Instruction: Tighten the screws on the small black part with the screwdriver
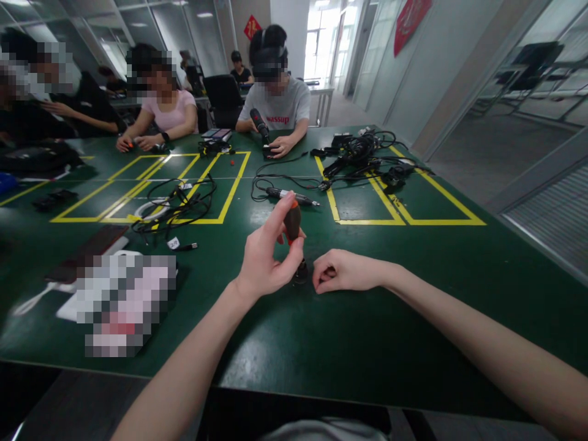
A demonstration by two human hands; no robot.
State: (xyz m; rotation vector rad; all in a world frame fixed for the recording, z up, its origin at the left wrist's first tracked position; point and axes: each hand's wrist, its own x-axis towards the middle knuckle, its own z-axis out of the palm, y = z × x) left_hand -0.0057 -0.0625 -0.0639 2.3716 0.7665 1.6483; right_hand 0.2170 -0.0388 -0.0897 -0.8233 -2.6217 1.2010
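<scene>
My left hand (269, 254) is closed around the black and orange handle of a screwdriver (293, 223), with the index finger stretched along its top. The screwdriver stands nearly upright, its lower end over a small dark part (301, 272) on the green table; the tip's exact contact is hidden. Just right of that part, my right hand (344, 271) rests on the tabletop with its fingers curled inward. What those fingers hold, if anything, cannot be made out. Beyond my left hand lies a pen-shaped electric screwdriver (294, 196) with a black cable.
Yellow tape (367, 222) marks boxes on the green table (413, 343). Tangled black cables (358, 153) lie at the back right, and more cables (184, 202) at the left. A dark phone (87, 251) and a blurred pouch (133, 300) sit left. Across, a co-worker (275, 98) holds a power tool.
</scene>
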